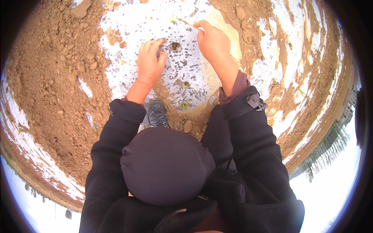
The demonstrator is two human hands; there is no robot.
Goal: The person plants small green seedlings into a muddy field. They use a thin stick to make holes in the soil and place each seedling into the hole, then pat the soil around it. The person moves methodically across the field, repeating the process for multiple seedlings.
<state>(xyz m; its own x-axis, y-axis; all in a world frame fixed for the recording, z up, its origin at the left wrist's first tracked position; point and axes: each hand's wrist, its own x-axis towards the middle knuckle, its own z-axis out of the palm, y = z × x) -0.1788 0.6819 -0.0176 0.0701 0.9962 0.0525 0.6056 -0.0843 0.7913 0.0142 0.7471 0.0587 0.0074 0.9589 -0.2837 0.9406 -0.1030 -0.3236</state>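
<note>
My right hand [214, 40] pinches a thin stick [188, 23], its tip close to a small green seedling [172, 21] at the top of the view. Spread over the plastic mulch film [192, 68], my left hand [151, 59] holds nothing that I can see, with the thumb apart from the fingers. Just right of its fingertips is a hole [175, 47] torn in the film, with brown soil inside. Two more seedlings, one farther [186, 85] and one nearer [184, 105], poke up in a line towards me. Water drops and dark specks dot the film.
Cloddy bare soil [55, 72] runs along the left of the film strip. Beyond cracked soil on the right lie more film strips [266, 55], partly covered with earth. A black shoe [156, 114] stands at the film's near end, beside a small stone [188, 126].
</note>
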